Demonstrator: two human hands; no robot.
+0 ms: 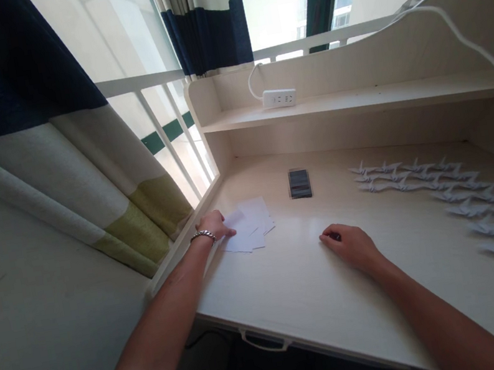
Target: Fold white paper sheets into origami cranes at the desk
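My left hand [214, 224], with a chain bracelet on the wrist, is at the left side of some loose white paper sheets [253, 219]. Its thumb and forefinger are bent onto the left edge of a sheet, and the other fingers are mostly hidden. The sheets overlap in an uneven pile near the desk's left edge. My right hand [349, 246] rests on the desk right of the pile, its fingers curled in and the tips meeting the thumb. I see nothing in it. Several white folded paper cranes [440, 179] stand in rows to its right.
A small dark pixelated object [299, 183] lies behind the hands on the pale desk [288, 292]. On the shelf [356, 98] sits a white power strip [279, 98] with a cord. Curtains [137, 209] hang at the left. A drawer handle [266, 341] is under the front edge.
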